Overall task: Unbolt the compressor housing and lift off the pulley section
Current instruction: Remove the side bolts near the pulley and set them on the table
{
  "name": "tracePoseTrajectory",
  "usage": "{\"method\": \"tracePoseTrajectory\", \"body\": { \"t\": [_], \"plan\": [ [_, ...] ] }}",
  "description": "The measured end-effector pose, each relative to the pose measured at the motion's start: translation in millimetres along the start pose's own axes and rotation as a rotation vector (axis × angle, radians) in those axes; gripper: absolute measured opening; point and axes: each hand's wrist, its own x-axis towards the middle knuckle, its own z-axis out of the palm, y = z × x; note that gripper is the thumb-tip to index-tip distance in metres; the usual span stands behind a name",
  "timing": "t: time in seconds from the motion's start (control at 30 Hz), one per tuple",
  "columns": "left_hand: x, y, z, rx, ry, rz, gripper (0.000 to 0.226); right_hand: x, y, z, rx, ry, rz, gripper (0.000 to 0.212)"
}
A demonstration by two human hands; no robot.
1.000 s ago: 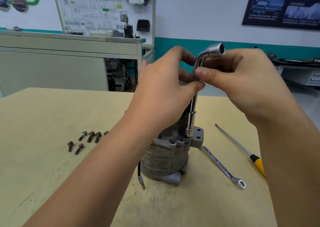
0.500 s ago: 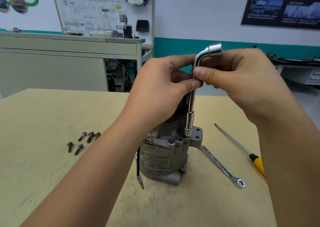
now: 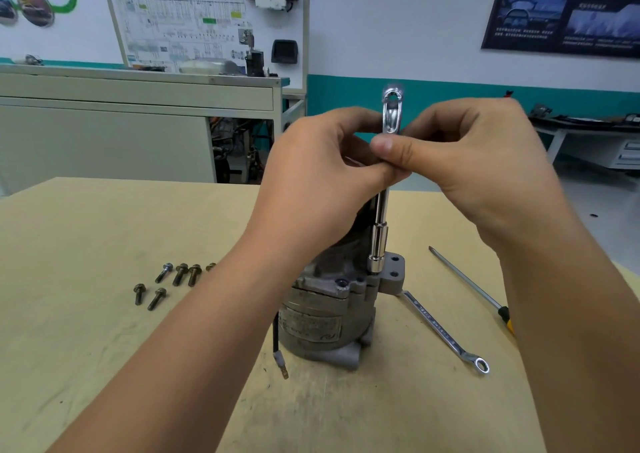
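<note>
- Head view: your left hand (image 3: 322,182) hides the upper part of the compressor (image 3: 318,321), and the bolt under the socket cannot be seen.
- The compressor stands on end mid-table (image 3: 86,348).
- The socket wrench (image 3: 379,241) stands upright, its long axis vertical and its socket end down on the housing.
- Both your hands pinch its shaft below the bend, the right hand (image 3: 478,161) with its thumb touching the left's.

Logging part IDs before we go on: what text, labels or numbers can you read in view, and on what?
"HV": on the wiring diagram board; its other print is too small.
Compressor label: worn and blurred, unreadable.
Spanner stamping: too blurred to read.
Wall poster: captions too small to read.
Socket wrench: no marking visible.
</note>
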Motion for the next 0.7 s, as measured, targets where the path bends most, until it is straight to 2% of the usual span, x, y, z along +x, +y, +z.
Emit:
{"method": "tracePoseTrajectory", "body": {
  "t": [0.1, 0.27, 0.47, 0.7],
  "plan": [
    [-0.8, 1.3, 0.3, 0.028, -0.008, 0.017, 0.034, -0.5, -1.9, 1.9, -0.007, 0.003, -0.012, 0.023],
    [1.4, 0.1, -5.8, 0.024, -0.1, 0.032, 0.017, -1.0, -0.2, -2.2, -0.057, -0.024, -0.047, 0.014],
    [2.3, -3.1, -13.6, -0.062, -0.158, 0.007, 0.032, -1.1, 1.0, -5.9, -0.098, -0.078, -0.093, 0.017],
    [2.5, -3.8, -13.7, -0.109, -0.17, 0.002, 0.036, -0.5, -0.6, -4.7, -0.063, -0.18, -0.101, 0.026]
  ]
}}
